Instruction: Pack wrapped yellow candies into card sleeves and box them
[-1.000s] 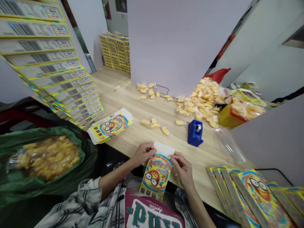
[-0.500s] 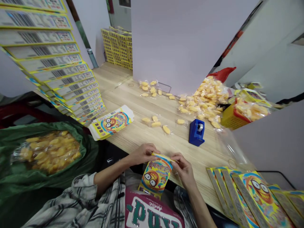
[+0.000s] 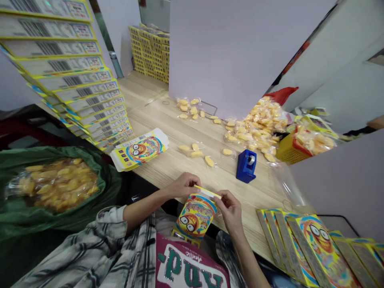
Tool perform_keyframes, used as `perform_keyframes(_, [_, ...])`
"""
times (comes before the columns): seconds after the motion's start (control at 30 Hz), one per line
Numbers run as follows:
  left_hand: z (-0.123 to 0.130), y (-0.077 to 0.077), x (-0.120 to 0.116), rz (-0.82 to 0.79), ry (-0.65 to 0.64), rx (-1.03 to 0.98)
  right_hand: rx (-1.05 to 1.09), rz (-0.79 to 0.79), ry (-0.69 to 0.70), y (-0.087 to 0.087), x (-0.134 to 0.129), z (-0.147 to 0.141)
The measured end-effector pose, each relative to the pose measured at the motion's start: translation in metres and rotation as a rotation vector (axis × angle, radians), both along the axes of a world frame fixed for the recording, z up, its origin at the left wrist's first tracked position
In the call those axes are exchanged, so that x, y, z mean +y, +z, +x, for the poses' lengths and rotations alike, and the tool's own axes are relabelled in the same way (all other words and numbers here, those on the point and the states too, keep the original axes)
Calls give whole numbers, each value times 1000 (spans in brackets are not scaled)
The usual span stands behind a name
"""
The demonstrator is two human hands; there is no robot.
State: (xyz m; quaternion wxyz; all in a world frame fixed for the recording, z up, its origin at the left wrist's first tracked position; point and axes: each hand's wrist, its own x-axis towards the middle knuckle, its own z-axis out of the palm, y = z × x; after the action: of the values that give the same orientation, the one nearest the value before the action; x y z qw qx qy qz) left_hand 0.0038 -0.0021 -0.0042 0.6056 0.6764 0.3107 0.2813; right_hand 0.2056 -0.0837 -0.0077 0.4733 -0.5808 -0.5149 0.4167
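from the head camera, the left hand (image 3: 181, 186) and the right hand (image 3: 229, 212) are both closed on a small printed carton (image 3: 195, 216). it stands upright just off the near edge of the worktop (image 3: 156, 116), with its cartoon face toward the camera. the hands grip it from opposite sides near the top, and neither has let go. a narrow yellow-edged flap (image 3: 207, 192) runs across the top between them; whether it is tucked in cannot be told from here. an even pinch from both sides looks best at this point, since it would keep the flap straight and spare the thin card from creasing.

just ahead on the worktop lie a few wrapped yellow sweets (image 3: 196, 154), with a blue tape dispenser (image 3: 246, 166) to their right. a heap of wrapped sweets (image 3: 258, 124) rises beyond them, beside a yellow basket (image 3: 289, 151). a flat printed carton (image 3: 139, 150) lies to the left, near long rows of flat cartons (image 3: 60, 68), and more flat cartons (image 3: 312, 248) lie at the lower right. a green bag (image 3: 111, 188) holding sweets sits at the left, below the worktop, near a plaid sleeve (image 3: 102, 240).
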Motion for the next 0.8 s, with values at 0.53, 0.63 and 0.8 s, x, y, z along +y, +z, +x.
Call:
perform_keyframes(0.53, [-16, -20, -32, 551, 96, 166, -61, 230, 99, -10, -16, -13])
perform_keyframes(0.63, [-16, -32, -33, 353, 145, 50, -31, 228, 107, -11, -12, -13])
perform_keyframes(0.8, [-9, -30, -34, -248, 194, -156, -55, 242, -298, -23, 21, 33])
